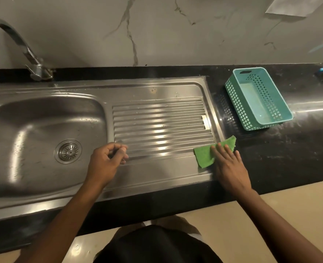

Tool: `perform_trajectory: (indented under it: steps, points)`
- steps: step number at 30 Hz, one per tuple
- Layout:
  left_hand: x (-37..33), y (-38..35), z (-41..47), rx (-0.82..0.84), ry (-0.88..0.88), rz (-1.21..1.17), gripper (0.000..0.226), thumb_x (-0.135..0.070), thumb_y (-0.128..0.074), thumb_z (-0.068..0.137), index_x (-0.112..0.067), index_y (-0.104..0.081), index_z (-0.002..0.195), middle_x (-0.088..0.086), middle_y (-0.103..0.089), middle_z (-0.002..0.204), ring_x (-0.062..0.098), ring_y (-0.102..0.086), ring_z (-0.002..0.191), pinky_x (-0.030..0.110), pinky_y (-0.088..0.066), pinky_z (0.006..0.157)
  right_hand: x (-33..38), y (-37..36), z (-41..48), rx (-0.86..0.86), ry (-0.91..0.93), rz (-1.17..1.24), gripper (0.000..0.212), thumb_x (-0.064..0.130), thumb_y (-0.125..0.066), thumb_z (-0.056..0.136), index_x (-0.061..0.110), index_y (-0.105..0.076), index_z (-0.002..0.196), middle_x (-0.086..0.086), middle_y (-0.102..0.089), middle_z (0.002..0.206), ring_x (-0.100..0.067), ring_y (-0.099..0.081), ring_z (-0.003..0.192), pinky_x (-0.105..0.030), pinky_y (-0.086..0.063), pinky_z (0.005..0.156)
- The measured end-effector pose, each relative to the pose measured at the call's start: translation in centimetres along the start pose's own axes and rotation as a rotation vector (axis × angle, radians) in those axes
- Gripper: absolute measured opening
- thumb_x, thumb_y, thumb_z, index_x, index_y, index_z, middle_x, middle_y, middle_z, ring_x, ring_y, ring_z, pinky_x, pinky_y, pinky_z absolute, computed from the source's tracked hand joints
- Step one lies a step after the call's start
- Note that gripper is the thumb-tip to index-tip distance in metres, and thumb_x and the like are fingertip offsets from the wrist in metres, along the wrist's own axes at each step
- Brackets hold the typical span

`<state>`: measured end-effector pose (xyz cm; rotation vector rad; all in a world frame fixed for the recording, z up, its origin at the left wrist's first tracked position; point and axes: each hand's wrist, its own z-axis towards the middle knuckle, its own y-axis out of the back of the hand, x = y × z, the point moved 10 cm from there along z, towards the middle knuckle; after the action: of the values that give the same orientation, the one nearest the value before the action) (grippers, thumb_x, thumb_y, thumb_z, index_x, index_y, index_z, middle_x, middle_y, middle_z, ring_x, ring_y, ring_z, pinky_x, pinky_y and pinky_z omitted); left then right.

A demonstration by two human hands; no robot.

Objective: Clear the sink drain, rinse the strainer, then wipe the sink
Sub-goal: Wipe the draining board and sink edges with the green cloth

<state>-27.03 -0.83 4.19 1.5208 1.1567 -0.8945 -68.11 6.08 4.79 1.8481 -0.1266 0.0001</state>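
A stainless steel sink (33, 126) fills the left of the view, with a round metal strainer (68, 151) seated in its drain. To its right lies the ribbed drainboard (160, 126). My left hand (105, 164) rests loosely curled at the drainboard's front left corner, holding nothing. My right hand (229, 168) lies flat, fingers spread, pressing a green cloth (206, 154) onto the drainboard's front right corner, at the edge of the black counter.
A curved chrome tap (29, 59) stands behind the basin at the far left. A teal perforated plastic basket (259, 97) sits on the black counter (289, 145) right of the drainboard. A marbled wall rises behind.
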Motion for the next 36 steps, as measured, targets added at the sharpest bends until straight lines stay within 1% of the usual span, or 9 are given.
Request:
perform_trajectory:
  steps: [2, 4, 7, 10, 13, 15, 18, 27, 36]
  points:
    - [-0.3, 0.6, 0.1, -0.029, 0.013, 0.002, 0.015, -0.018, -0.068, 0.102, -0.028, -0.079, 0.099, -0.002, -0.082, 0.084, 0.012, -0.075, 0.069, 0.019, -0.056, 0.064, 1.1, 2.7, 2.0, -0.084, 0.035, 0.098, 0.055, 0.015, -0.051, 0.104, 0.019, -0.042, 0.159, -0.010, -0.049, 0.159, -0.035, -0.045, 0.148, -0.054, -0.037, 0.121]
    - [-0.5, 1.5, 0.2, -0.066, 0.032, 0.005, 0.015, -0.016, -0.068, 0.102, -0.025, -0.080, 0.100, -0.002, -0.082, 0.084, 0.012, -0.076, 0.070, 0.018, -0.058, 0.065, 1.7, 6.1, 4.2, -0.226, 0.041, 0.180, 0.037, 0.009, -0.055, 0.099, 0.016, -0.062, 0.135, -0.016, -0.075, 0.114, -0.041, -0.071, 0.102, -0.054, -0.056, 0.086]
    - [-0.6, 3.1, -0.1, -0.168, 0.057, -0.031, 0.017, -0.014, -0.068, 0.102, -0.026, -0.080, 0.098, -0.002, -0.081, 0.082, 0.008, -0.073, 0.067, 0.014, -0.058, 0.064, 0.7, 9.3, 8.0, -0.296, -0.043, 0.366, 0.010, 0.014, -0.052, 0.102, 0.012, -0.061, 0.108, -0.020, -0.070, 0.086, -0.042, -0.066, 0.077, -0.048, -0.053, 0.066]
    - [-0.7, 4.1, -0.3, -0.244, 0.067, -0.029, 0.021, -0.013, -0.068, 0.102, -0.028, -0.079, 0.093, -0.003, -0.081, 0.079, 0.003, -0.071, 0.063, 0.017, -0.059, 0.065, 0.1, 9.4, 12.0, -0.217, -0.083, 0.690, 0.020, 0.019, -0.050, 0.104, 0.005, -0.063, 0.097, -0.026, -0.066, 0.085, -0.027, -0.060, 0.072, -0.039, -0.046, 0.063]
    - [0.0, 3.9, -0.5, -0.269, 0.097, -0.035, 0.023, -0.014, -0.068, 0.102, -0.030, -0.080, 0.091, -0.001, -0.081, 0.078, 0.005, -0.071, 0.063, 0.025, -0.058, 0.067, 0.0, 6.7, 14.3, -0.071, -0.111, 0.765, 0.027, 0.011, -0.060, 0.101, 0.008, -0.062, 0.127, -0.023, -0.070, 0.119, -0.024, -0.066, 0.087, -0.039, -0.056, 0.077]
    - [0.0, 3.8, -0.7, -0.287, 0.092, -0.044, 0.027, -0.015, -0.069, 0.101, -0.036, -0.081, 0.090, 0.000, -0.081, 0.079, 0.005, -0.071, 0.063, 0.019, -0.058, 0.064, 0.2, 5.9, 14.9, -0.086, -0.026, 0.510, 0.064, 0.007, -0.068, 0.094, 0.010, -0.043, 0.152, -0.018, -0.053, 0.149, -0.033, -0.060, 0.122, -0.047, -0.051, 0.103]
    - [0.5, 3.6, -0.8, -0.309, 0.106, -0.054, 0.027, -0.019, -0.069, 0.101, -0.041, -0.081, 0.091, 0.002, -0.081, 0.080, 0.006, -0.072, 0.064, 0.019, -0.058, 0.063, 2.3, 4.5, 15.0, -0.084, 0.216, 0.218, 0.068, 0.024, -0.060, 0.103, 0.014, -0.031, 0.163, -0.012, -0.031, 0.170, -0.033, -0.035, 0.153, -0.048, -0.035, 0.121]
    - [0.9, 4.4, -0.3, -0.265, 0.144, -0.025, 0.014, -0.023, -0.070, 0.101, -0.029, -0.080, 0.094, 0.001, -0.082, 0.082, 0.008, -0.073, 0.067, 0.028, -0.058, 0.070, 7.2, -1.9, 11.9, -0.047, 0.080, 0.221, 0.067, 0.045, -0.009, 0.111, 0.010, -0.006, 0.167, -0.009, 0.001, 0.176, -0.023, 0.005, 0.162, -0.043, -0.001, 0.133]
    - [0.3, 8.9, 0.2, -0.246, 0.113, 0.032, 0.014, -0.011, -0.068, 0.101, -0.020, -0.079, 0.098, -0.005, -0.081, 0.079, 0.006, -0.071, 0.063, 0.013, -0.056, 0.062, 32.3, -4.4, 9.8, 0.075, 0.436, 0.230, 0.068, 0.031, -0.031, 0.106, 0.009, -0.013, 0.167, -0.010, -0.006, 0.176, -0.026, -0.001, 0.163, -0.048, -0.007, 0.132]
